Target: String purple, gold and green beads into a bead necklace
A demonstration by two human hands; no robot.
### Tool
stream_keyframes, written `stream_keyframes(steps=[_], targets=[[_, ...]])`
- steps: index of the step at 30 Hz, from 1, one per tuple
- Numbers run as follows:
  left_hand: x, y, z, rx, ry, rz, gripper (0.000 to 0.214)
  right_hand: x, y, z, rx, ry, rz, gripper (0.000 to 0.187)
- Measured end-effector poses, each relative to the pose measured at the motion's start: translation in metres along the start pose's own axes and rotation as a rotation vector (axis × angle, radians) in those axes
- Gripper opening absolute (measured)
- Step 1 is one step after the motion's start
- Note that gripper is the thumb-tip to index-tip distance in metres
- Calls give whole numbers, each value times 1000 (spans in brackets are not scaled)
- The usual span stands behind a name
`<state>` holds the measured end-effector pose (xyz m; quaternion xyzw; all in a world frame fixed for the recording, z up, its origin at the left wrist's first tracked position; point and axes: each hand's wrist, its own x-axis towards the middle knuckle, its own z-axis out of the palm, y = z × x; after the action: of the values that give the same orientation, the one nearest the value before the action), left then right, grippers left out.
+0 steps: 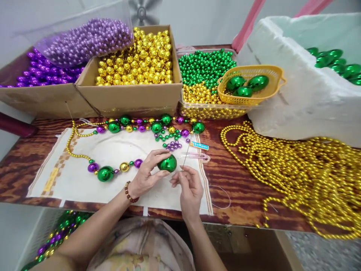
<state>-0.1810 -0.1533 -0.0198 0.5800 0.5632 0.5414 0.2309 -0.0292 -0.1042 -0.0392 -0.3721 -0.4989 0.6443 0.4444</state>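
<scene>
My left hand [149,171] holds a large shiny green bead [169,163] between thumb and fingers, above a white cloth [113,146]. Just right of the bead, my right hand [190,188] pinches a long thin needle [186,155] that points up and away. Left of my left hand runs a string with a purple bead [138,163], a gold bead [124,167] and another large green bead [105,173]. Further back on the cloth lies a strung row of mixed beads [141,126]. Small loose purple beads [173,145] sit beyond the held bead.
Cardboard boxes [126,99] of purple and gold beads stand behind. A clear tub [214,111] holds small green and gold beads, with a yellow basket [251,99] on it. Gold bead strands [310,177] cover the right, below a white foam box [282,67]. A pink clip [197,156] lies nearby.
</scene>
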Motion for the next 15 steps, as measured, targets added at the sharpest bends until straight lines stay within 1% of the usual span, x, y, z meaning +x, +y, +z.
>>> stream_keyframes(steps=[3, 6, 9, 12, 15], targets=[[6, 1, -8, -23, 60, -24, 40, -8, 8, -11, -59, -28, 16, 17], [15, -1, -15, -134, 162, -114, 38, -22, 19, -20, -120, -77, 43, 15], [29, 1, -20, -400, 230, -222, 41, -36, 28, -23, -149, -137, 43, 15], [42, 9, -25, -699, 243, -303, 43, -43, 33, -21, -168, -153, 30, 14], [49, 20, -30, -861, 260, -377, 41, -43, 35, -19, -177, -158, 22, 14]])
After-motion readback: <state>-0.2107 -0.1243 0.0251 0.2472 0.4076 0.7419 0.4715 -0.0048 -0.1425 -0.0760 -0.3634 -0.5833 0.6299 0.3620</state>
